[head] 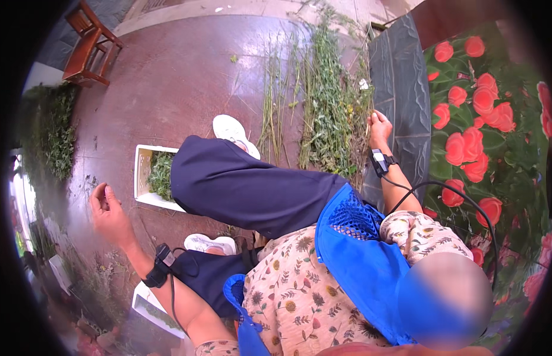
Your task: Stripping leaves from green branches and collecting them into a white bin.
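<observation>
My left hand (pixel 106 207) is held out at the left, fingers slightly curled and thumb apart, with nothing visible in it. A white plastic basket (pixel 138 178) of cut green leaves (pixel 159 175) stands on the floor between it and my knee. My right hand (pixel 379 129) reaches to the right edge of a pile of long leafy stalks (pixel 325 102), its thumb and fingertips closed on what looks like a thin plant stem (pixel 370 106). A white flower (pixel 363 84) shows just above this hand. Thinner bare stalks (pixel 273 102) lie left of the pile.
A wooden chair (pixel 87 53) stands at the upper left. Leafy greenery (pixel 58 133) lies below it. Another white container (pixel 153 307) is partly hidden behind my left forearm. Dark stone tiles (pixel 391 80) and a red-flower-patterned surface (pixel 476 133) border the right side. A cable runs from my right wrist.
</observation>
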Demonstrator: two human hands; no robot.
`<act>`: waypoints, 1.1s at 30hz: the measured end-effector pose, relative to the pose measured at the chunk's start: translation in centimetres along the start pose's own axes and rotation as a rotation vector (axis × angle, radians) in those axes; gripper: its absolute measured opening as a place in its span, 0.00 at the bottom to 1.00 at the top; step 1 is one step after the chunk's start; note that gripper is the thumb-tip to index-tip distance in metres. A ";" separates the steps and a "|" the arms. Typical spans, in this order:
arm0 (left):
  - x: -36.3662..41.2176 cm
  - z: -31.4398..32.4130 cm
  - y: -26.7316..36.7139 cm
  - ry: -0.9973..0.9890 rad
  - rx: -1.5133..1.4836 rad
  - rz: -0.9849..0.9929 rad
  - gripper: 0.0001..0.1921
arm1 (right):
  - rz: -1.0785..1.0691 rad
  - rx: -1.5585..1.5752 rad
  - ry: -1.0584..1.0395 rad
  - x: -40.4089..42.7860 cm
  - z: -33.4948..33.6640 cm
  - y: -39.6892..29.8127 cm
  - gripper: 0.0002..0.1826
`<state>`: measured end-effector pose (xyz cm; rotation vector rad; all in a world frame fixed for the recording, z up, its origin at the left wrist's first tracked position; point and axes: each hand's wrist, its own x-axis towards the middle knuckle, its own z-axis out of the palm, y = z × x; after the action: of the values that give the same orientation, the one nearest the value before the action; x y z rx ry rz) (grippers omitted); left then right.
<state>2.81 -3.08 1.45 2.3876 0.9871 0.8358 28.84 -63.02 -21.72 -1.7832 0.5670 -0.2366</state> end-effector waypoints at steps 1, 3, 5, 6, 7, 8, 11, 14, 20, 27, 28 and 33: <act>-0.1 -0.1 0.2 0.000 -0.042 -0.007 0.09 | 0.062 0.146 0.024 0.0 0.6 -1.5 0.13; -0.2 -0.3 0.6 0.022 -0.097 -0.010 0.09 | -0.018 0.246 -0.090 -0.5 3.2 -5.2 0.14; -0.5 -0.1 1.2 -0.041 -0.068 -0.070 0.08 | 0.008 0.446 -0.350 -1.7 6.9 -9.4 0.14; -0.6 -0.1 1.6 0.001 -0.071 -0.049 0.08 | -0.017 0.556 -0.561 -2.6 8.8 -12.0 0.13; -0.7 0.3 1.9 -0.006 -0.131 0.031 0.08 | 0.024 0.607 -0.648 -3.7 10.8 -14.5 0.13; -0.7 0.5 2.2 -0.040 -0.185 0.064 0.07 | -0.019 0.642 -0.741 -5.0 12.9 -17.0 0.13; -0.7 1.4 2.5 -0.113 -0.311 0.121 0.05 | -0.042 0.683 -1.047 -9.6 18.8 -24.2 0.11; -0.5 2.0 2.4 -0.175 -0.478 0.076 0.06 | -0.134 0.832 -1.224 -15.2 25.6 -31.0 0.09; 0.1 1.3 1.7 -0.159 -0.816 -0.164 0.18 | -0.067 0.967 -1.404 -27.5 33.8 -37.5 0.09; 0.1 -0.1 1.9 -0.109 -0.632 -0.037 0.42 | -0.057 1.003 -1.569 -35.3 36.7 -38.3 0.10; 0.0 0.0 1.9 -0.119 -0.683 -0.081 0.42 | -0.057 0.995 -1.581 -35.7 37.0 -38.1 0.11; -0.2 -0.1 1.4 -0.122 -0.700 -0.264 0.33 | 0.023 0.918 -1.635 -37.3 37.6 -36.3 0.13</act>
<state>3.29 -4.16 2.30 1.6524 0.7706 0.7630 22.51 -5.79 6.69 -0.6167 -0.6417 0.8247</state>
